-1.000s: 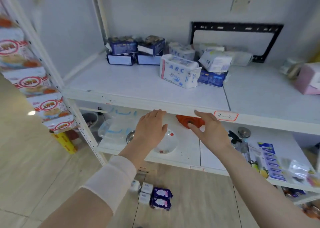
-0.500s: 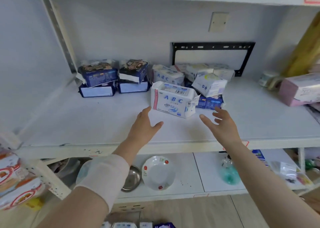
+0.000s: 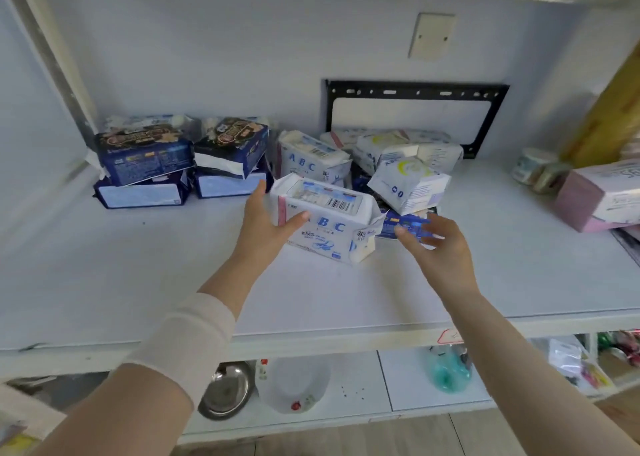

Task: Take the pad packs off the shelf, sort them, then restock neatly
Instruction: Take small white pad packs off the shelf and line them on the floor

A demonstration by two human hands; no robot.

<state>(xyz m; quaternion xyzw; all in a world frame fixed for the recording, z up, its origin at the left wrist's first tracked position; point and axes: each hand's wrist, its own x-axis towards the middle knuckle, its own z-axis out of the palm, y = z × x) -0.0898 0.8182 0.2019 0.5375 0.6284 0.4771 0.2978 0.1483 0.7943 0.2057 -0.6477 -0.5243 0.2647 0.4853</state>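
- Two hands over the shelf board (image 3: 138, 265), both reaching toward 12 o'clock.
- Left hand (image 3: 266, 227): fingers fairly straight and spread wide, laid along the left end of the front ABC pack (image 3: 325, 220). The thumb rests on its printed face. No closed grip shows.
- Right hand (image 3: 440, 248): fingers wide and motion-blurred, just at 3 o'clock of the same pack's flap end. Contact cannot be told.
- Front ABC pack: white with blue lettering and a barcode on top, standing on the board mid-shelf, slightly tilted.
- Second ABC pack (image 3: 311, 161): white, at 12 o'clock of the front one, near the back wall.
- White moon-print pack (image 3: 408, 182): at 2 o'clock, tilted, lying on a blue pack (image 3: 405, 225) that sits partly behind the right fingers.
- Four dark blue packs (image 3: 145, 154): two stacks of two at 10 o'clock, side by side.
- Pink box (image 3: 599, 196): at 3 o'clock, well apart, at the board's right edge.
- Lower shelf, 6 o'clock: metal bowl (image 3: 225, 390), white dish (image 3: 294, 386), green bottle (image 3: 448, 369).
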